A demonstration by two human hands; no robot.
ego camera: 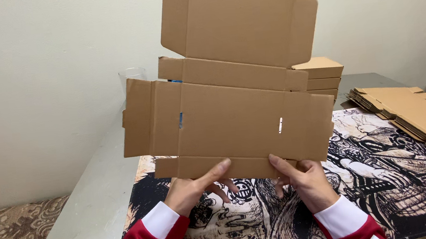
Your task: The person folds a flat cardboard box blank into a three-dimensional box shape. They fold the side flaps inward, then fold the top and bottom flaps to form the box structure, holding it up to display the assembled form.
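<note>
I hold a flat, unfolded brown cardboard box blank upright in front of me, above the table. My left hand grips its bottom flap, thumb on the front face. My right hand grips the same bottom flap a little to the right, thumb also on the front. Both wrists show red sleeves with white cuffs. The blank's top flaps rise to the frame's upper edge.
A stack of flat cardboard blanks lies at the right on the table. Several folded boxes stand stacked behind the blank. A clear glass peeks out at its left. A black-and-white illustrated mat covers the grey table.
</note>
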